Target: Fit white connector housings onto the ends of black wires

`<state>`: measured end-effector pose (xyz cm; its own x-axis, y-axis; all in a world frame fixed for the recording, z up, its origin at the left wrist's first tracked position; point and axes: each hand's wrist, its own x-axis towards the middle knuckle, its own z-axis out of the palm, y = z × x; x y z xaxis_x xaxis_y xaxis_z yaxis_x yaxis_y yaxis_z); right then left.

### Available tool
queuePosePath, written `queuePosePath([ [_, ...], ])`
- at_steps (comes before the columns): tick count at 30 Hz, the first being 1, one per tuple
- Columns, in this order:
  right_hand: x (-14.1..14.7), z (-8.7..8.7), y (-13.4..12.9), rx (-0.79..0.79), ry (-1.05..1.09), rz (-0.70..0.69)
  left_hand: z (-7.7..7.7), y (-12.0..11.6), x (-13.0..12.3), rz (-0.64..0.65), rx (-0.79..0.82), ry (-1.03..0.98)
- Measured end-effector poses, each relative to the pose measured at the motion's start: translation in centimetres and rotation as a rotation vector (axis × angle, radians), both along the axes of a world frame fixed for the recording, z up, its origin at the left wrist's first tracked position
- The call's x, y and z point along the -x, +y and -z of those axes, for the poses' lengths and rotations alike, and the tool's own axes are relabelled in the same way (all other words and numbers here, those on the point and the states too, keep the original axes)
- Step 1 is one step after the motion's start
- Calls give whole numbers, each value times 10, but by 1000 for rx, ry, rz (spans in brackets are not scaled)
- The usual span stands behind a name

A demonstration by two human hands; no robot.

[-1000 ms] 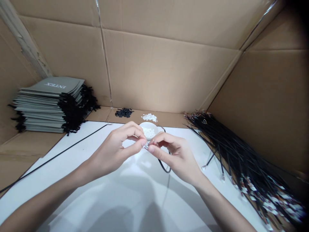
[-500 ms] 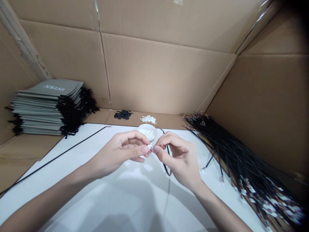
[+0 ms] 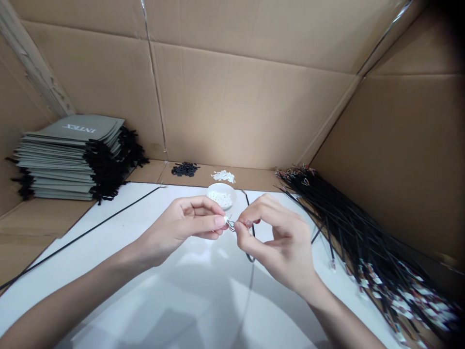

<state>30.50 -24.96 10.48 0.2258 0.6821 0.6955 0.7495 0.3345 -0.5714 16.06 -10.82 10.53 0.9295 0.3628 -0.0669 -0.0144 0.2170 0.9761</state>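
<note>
Between the thumb and fingers of my left hand [image 3: 192, 220] is a small white connector housing [image 3: 225, 220]. Thin wires [image 3: 231, 224] run out of it toward my right hand [image 3: 274, 237], whose thumb and forefinger pinch them. The black cable [image 3: 250, 259] they seem to belong to bends in a loop behind my right fingers. Just beyond my hands a white bowl [image 3: 232, 198] holds many small white connectors [image 3: 220, 198]. My fingertips partly hide the connector and the wire ends.
A black cable [image 3: 98, 224] lies along the left of the white table [image 3: 181, 300]. Grey INTEX sheets [image 3: 58, 165] are stacked at left. Black tube pieces [image 3: 185, 169] and white pieces [image 3: 223, 176] lie on cardboard at the back. Many black cables [image 3: 348, 232] lie at right, beside cardboard walls [image 3: 247, 106].
My right hand has shifted slightly right and turned, its fingers a little farther from the connector. My left hand keeps its pinch on the connector. The view has tilted slightly.
</note>
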Motion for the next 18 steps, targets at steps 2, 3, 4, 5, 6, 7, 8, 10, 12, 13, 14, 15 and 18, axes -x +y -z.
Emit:
queuePosePath([
  [2, 0, -1, -2, 17, -16, 14, 0, -1, 0, -9, -10, -3],
  [3, 1, -2, -3, 25, -25, 20, 1, -2, 0, -14, -13, -5],
  [4, 1, -2, -3, 30, -34, 25, 1, -2, 0, -17, -16, -7],
  [5, 2, -3, -3, 27, -45, 31, 2, -2, 0, -20, -19, -9],
  [6, 2, -3, -3, 18, -60, 38, 2, -2, 0, -20, -24, -14],
  [7, 3, -3, -3, 5, -80, 44, 3, -2, 0, -22, -32, -20],
  [8, 3, -3, -2, -15, -106, 52, 3, -3, 0, -26, -43, -28],
  [10, 3, -3, -1, -65, -184, 60, 4, -3, 1, -41, -70, -46],
  [12, 2, -2, 0, -104, -304, 58, 4, -3, 1, -57, -96, -54],
  [13, 1, -1, 0, -122, -376, 59, 3, -3, 1, -65, -106, -53],
  [14, 0, 0, -1, -137, -451, 61, 3, -3, 1, -71, -116, -49],
  [15, -1, 1, -1, -148, -525, 62, 2, -2, 1, -76, -124, -42],
  [18, -3, 4, -3, -167, -680, 74, 0, -2, 1, -84, -135, -21],
])
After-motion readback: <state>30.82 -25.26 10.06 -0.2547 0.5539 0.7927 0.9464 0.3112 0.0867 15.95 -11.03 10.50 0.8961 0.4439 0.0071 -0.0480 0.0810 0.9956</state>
